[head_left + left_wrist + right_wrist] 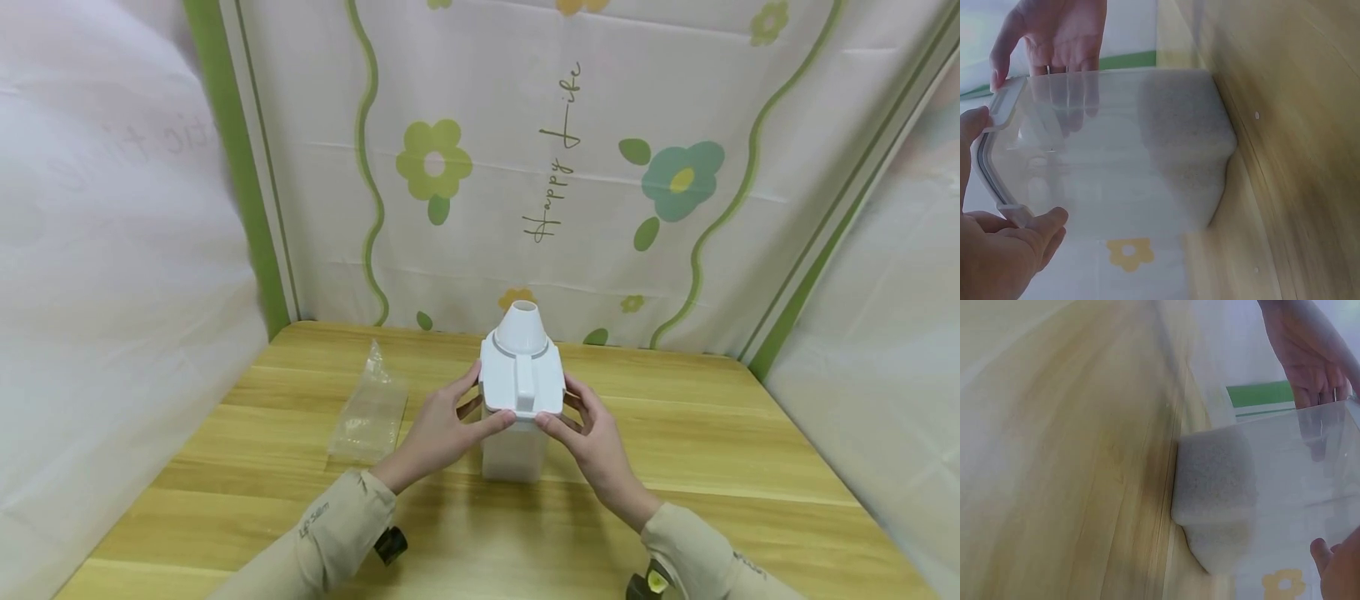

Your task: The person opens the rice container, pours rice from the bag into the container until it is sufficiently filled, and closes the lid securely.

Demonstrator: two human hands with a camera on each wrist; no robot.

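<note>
A translucent storage container [512, 460] stands upright on the table, capped by a white lid [498, 382] with a raised cone-shaped piece [522, 332] on top. Pale, fine-grained contents [1182, 119] fill its lower part in both wrist views. My left hand [441, 427] grips the lid's left side, thumb at the front edge and fingers along the side. Mirroring it, my right hand [600, 440] holds the right side, its thumb on the front edge too. In the left wrist view, clips [1015, 214] show on the lid's sides beside the fingers.
A clear plastic bag [369, 414] lies on the wooden table [720, 467] to the left of the container. Behind the table hangs a flower-patterned curtain [480, 250], with pale fabric walls on both sides.
</note>
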